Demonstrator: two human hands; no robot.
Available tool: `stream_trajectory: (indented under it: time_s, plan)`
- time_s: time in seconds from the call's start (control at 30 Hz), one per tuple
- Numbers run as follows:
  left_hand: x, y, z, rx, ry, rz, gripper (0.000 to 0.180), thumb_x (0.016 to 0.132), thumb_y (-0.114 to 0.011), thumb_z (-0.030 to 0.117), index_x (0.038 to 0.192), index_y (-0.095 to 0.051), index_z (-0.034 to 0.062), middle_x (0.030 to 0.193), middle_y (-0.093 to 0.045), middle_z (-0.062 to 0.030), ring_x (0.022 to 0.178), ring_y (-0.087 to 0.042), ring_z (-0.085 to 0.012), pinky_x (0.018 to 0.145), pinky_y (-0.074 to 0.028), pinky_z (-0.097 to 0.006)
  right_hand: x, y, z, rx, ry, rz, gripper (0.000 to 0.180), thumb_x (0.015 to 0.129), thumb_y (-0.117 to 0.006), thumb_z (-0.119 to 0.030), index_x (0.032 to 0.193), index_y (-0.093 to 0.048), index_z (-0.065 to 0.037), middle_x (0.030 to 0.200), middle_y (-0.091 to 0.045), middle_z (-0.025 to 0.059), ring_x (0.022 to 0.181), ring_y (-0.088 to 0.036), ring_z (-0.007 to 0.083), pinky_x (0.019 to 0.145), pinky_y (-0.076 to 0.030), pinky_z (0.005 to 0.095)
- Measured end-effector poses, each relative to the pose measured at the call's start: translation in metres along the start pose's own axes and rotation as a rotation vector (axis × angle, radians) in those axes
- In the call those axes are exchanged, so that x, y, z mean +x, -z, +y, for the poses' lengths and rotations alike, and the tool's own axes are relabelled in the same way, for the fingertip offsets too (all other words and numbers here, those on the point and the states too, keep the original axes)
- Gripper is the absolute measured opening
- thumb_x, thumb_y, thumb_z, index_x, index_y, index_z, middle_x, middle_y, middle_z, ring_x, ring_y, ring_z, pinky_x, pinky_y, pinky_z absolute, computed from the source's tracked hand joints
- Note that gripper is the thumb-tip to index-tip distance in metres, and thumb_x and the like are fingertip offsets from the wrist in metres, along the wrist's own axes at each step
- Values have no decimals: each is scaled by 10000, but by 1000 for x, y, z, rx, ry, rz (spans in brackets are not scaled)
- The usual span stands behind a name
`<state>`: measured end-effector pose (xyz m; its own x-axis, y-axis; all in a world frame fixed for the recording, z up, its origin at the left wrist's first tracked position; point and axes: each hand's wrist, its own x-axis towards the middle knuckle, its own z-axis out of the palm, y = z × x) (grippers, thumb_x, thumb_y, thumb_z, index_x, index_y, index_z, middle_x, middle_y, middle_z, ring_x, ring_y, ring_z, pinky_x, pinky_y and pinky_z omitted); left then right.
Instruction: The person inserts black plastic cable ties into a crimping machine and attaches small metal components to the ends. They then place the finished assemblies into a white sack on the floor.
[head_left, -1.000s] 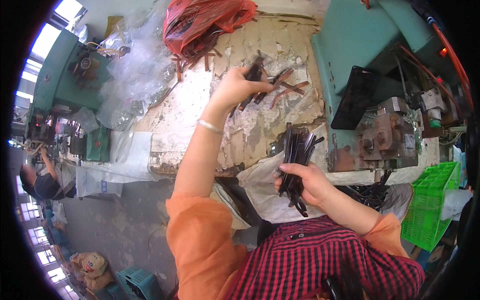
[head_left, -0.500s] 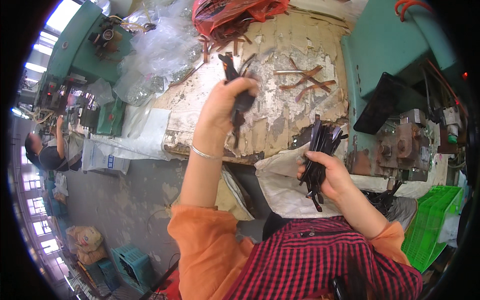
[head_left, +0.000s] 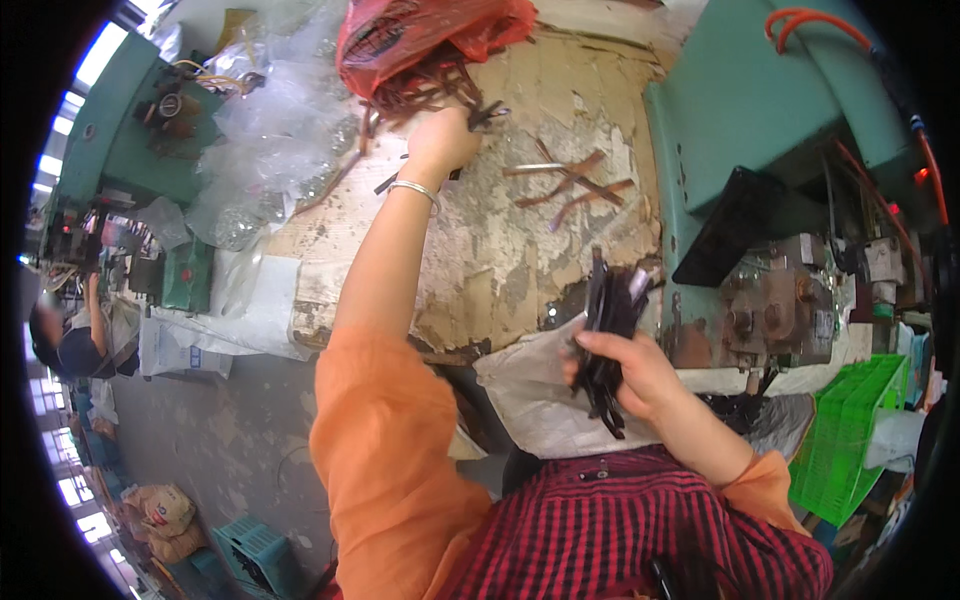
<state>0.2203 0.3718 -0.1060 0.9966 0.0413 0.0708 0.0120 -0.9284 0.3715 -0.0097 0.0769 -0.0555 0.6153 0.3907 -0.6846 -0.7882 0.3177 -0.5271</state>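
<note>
My left hand (head_left: 445, 142) reaches to the far part of the worn table, closed around dark eyeglass temples (head_left: 488, 116) whose ends stick out on both sides. It is next to a heap of brown temples (head_left: 425, 88) at the mouth of a red plastic bag (head_left: 400, 40); the palm hides how many it holds. Nearer to me, over the table's front edge, my right hand (head_left: 640, 375) grips a thick bundle of dark temples (head_left: 612, 310), thumb across it. A few loose brown temples (head_left: 572, 180) lie crossed on the tabletop between the hands.
A green machine (head_left: 740, 110) with a metal fixture (head_left: 775, 315) stands on the right, another green machine (head_left: 150, 130) at the left. Clear plastic bags (head_left: 275, 130) lie along the table's left side. A green crate (head_left: 845, 435) is low right. Another person (head_left: 80, 335) works far left.
My left hand has moved farther away with its temples, up to the heap by the red bag. My right hand still holds its bundle. The whole view has shifted slightly.
</note>
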Motion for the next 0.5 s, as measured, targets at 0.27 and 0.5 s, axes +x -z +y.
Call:
stream_trajectory:
  time_s: [0.27,0.5]
  plan:
    - [-116,89,-20,-552,199,194,231,916,-629,198,1056,-659,17,781,-706,-133,707,-683,-248,638,-523,-347,56,-78,-7,-196,17,-188,240,916,-707,-109,1111,-625,5,894,-680,108,739,-692,205,657,-579,339]
    - [-184,141,-121,-861,605,258,169,911,-684,165,923,-626,7,624,-521,5,489,-507,-103,443,-395,-263,155,-199,10,-593,121,-233,194,862,-705,-66,954,-595,64,824,-672,168,638,-705,244,447,-533,386]
